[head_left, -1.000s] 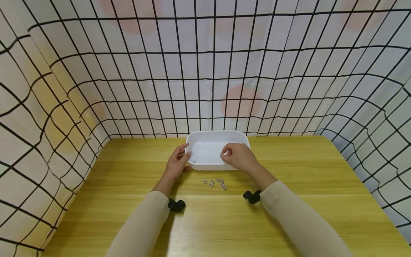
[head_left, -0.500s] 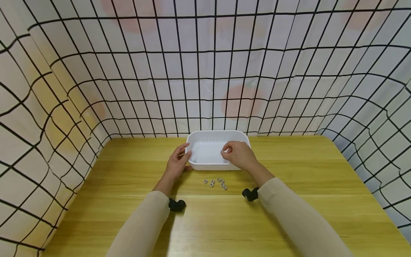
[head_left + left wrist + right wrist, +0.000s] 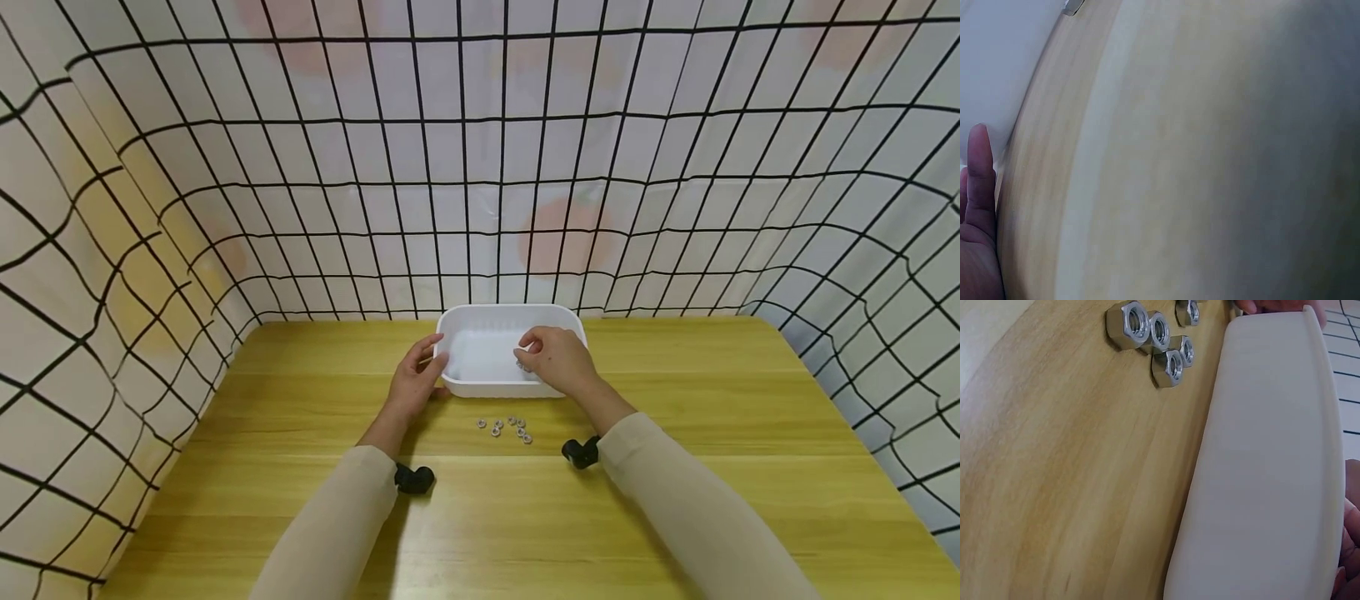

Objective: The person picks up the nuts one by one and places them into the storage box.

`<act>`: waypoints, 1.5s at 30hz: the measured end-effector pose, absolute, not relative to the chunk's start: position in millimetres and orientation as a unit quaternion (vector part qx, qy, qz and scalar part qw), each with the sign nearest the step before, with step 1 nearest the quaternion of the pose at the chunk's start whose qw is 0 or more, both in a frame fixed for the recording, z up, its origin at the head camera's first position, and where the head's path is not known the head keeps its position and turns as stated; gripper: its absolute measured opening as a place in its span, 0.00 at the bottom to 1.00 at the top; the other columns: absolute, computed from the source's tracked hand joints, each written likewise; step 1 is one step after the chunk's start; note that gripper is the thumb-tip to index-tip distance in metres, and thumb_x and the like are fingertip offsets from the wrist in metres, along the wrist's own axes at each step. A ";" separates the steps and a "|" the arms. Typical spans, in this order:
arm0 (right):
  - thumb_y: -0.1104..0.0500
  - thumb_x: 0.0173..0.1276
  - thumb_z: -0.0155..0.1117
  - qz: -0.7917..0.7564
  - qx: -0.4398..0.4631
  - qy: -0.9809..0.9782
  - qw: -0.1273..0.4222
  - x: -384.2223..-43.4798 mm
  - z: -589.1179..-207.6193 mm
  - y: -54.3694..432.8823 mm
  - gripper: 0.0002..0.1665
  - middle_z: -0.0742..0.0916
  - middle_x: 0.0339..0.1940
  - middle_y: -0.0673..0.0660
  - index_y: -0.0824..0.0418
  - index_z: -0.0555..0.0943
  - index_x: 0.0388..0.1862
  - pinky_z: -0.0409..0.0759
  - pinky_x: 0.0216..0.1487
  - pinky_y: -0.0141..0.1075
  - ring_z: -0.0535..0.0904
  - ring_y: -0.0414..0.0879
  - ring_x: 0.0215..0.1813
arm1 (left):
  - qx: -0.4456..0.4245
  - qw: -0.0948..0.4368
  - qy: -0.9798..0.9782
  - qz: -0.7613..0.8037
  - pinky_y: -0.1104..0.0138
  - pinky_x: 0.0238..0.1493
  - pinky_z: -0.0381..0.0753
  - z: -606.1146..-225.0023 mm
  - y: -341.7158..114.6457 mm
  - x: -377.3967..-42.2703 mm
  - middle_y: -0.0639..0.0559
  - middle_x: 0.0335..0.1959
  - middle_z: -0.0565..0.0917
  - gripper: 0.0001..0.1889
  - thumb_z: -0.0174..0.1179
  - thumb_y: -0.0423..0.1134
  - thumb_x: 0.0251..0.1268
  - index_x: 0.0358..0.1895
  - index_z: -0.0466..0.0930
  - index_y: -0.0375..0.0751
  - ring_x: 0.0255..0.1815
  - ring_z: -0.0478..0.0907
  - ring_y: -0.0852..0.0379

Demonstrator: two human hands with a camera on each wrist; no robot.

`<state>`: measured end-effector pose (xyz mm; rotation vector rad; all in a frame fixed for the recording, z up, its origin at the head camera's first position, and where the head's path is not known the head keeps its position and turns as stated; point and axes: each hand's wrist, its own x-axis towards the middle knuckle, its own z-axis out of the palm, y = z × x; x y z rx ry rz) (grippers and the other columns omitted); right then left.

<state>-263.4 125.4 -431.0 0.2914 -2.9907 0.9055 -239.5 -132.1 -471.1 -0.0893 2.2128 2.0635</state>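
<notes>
Head cam: bright, even, diffuse light; glare patch low on the tabletop (image 3: 570,525), soft shadows inboard of both sleeves (image 3: 330,517). Wide-angle warp, grid (image 3: 466,184) bows hard at the sides. Tray (image 3: 495,389) close to washed out. Nuts (image 3: 482,423) tiny, fine detail lost.

Left wrist: dim, flat, soft. Tabletop grain smeared, heavy shading down the right edge; fingers (image 3: 981,175) dark.

Right wrist: sharper. Highlights on the nuts, pale glare top left, tray wall in grey shade. Fingers at right edge dark, cropped.
</notes>
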 end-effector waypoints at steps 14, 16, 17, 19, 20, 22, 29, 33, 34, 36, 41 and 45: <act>0.46 0.71 0.67 0.310 0.086 -0.947 0.000 -252.4 -422.9 127.9 0.13 0.88 0.37 0.52 0.53 0.87 0.46 0.76 0.36 0.35 0.78 0.46 0.36 | -0.029 0.061 0.729 0.681 0.60 0.40 0.90 -464.4 -131.8 -236.1 0.38 0.74 0.69 0.25 0.58 0.43 0.77 0.74 0.70 0.53 0.65 0.74 0.42; 0.47 0.70 0.68 0.315 0.088 -0.945 0.002 -250.3 -422.1 128.1 0.13 0.88 0.36 0.52 0.53 0.87 0.45 0.75 0.35 0.35 0.78 0.46 0.35 | -0.031 0.063 0.729 0.681 0.60 0.40 0.90 -463.9 -131.8 -236.3 0.39 0.75 0.69 0.25 0.58 0.43 0.77 0.74 0.70 0.54 0.65 0.74 0.42; 0.47 0.70 0.68 0.316 0.090 -0.944 0.002 -249.1 -421.5 128.3 0.13 0.88 0.36 0.52 0.53 0.87 0.45 0.75 0.35 0.34 0.77 0.45 0.34 | -0.033 0.064 0.729 0.681 0.60 0.40 0.90 -463.7 -131.9 -236.3 0.39 0.75 0.69 0.25 0.58 0.43 0.77 0.74 0.70 0.54 0.66 0.74 0.42; 0.47 0.70 0.68 0.320 0.094 -0.943 0.003 -245.8 -420.3 128.5 0.13 0.88 0.35 0.52 0.53 0.87 0.45 0.74 0.33 0.34 0.77 0.45 0.32 | -0.036 0.066 0.728 0.682 0.61 0.39 0.90 -463.5 -131.9 -236.6 0.39 0.75 0.68 0.25 0.58 0.43 0.77 0.74 0.70 0.54 0.66 0.73 0.42; 0.47 0.70 0.68 0.322 0.097 -0.942 0.003 -244.1 -419.7 128.6 0.13 0.88 0.35 0.52 0.54 0.87 0.45 0.74 0.32 0.34 0.77 0.45 0.31 | -0.037 0.067 0.728 0.681 0.61 0.39 0.90 -463.5 -131.9 -236.6 0.39 0.75 0.68 0.25 0.59 0.43 0.77 0.74 0.70 0.55 0.66 0.73 0.42; 0.47 0.70 0.68 0.323 0.101 -0.941 0.004 -240.3 -418.7 128.8 0.13 0.88 0.34 0.52 0.54 0.87 0.44 0.74 0.31 0.34 0.76 0.44 0.29 | -0.038 0.068 0.728 0.682 0.61 0.39 0.90 -463.8 -131.9 -236.9 0.39 0.75 0.68 0.25 0.59 0.43 0.77 0.74 0.70 0.55 0.67 0.73 0.41; 0.47 0.69 0.69 0.340 0.106 -0.935 0.001 -227.5 -418.4 128.2 0.12 0.87 0.32 0.51 0.53 0.87 0.42 0.74 0.30 0.34 0.75 0.44 0.27 | -0.037 0.065 0.727 0.682 0.61 0.39 0.90 -464.4 -131.4 -237.0 0.39 0.75 0.69 0.25 0.59 0.43 0.76 0.74 0.71 0.55 0.66 0.73 0.41; 0.47 0.68 0.71 0.357 0.101 -0.929 0.002 -219.3 -419.8 125.0 0.11 0.87 0.31 0.49 0.52 0.87 0.41 0.74 0.30 0.34 0.75 0.44 0.28 | -0.035 0.062 0.728 0.682 0.61 0.39 0.90 -464.8 -131.5 -236.3 0.39 0.74 0.69 0.25 0.59 0.42 0.77 0.74 0.71 0.54 0.65 0.74 0.42; 0.48 0.67 0.71 0.360 0.100 -0.927 0.002 -217.0 -420.3 124.2 0.11 0.87 0.30 0.49 0.52 0.87 0.41 0.74 0.30 0.34 0.75 0.43 0.28 | -0.034 0.062 0.728 0.681 0.60 0.40 0.90 -464.8 -131.6 -236.1 0.39 0.74 0.69 0.25 0.59 0.42 0.77 0.74 0.71 0.54 0.65 0.74 0.42; 0.48 0.67 0.72 0.368 0.097 -0.925 0.000 -212.3 -421.3 122.8 0.11 0.86 0.29 0.48 0.52 0.87 0.41 0.73 0.29 0.33 0.74 0.43 0.28 | -0.032 0.061 0.730 0.680 0.60 0.40 0.90 -464.4 -131.7 -235.7 0.39 0.74 0.69 0.25 0.58 0.43 0.77 0.74 0.70 0.54 0.64 0.75 0.42; 0.50 0.66 0.74 0.395 0.093 -0.914 -0.008 -200.6 -426.0 121.0 0.09 0.85 0.28 0.48 0.53 0.87 0.40 0.73 0.28 0.31 0.75 0.43 0.28 | -0.029 0.059 0.734 0.677 0.57 0.42 0.90 -461.8 -131.8 -234.0 0.39 0.74 0.70 0.25 0.58 0.43 0.77 0.74 0.70 0.53 0.64 0.75 0.42; 0.51 0.66 0.74 0.416 0.084 -0.905 -0.016 -193.0 -434.1 122.0 0.09 0.85 0.28 0.49 0.53 0.87 0.39 0.73 0.29 0.31 0.75 0.43 0.30 | -0.027 0.057 0.736 0.674 0.55 0.44 0.90 -459.6 -131.6 -232.9 0.39 0.74 0.69 0.26 0.58 0.43 0.77 0.75 0.69 0.52 0.64 0.75 0.42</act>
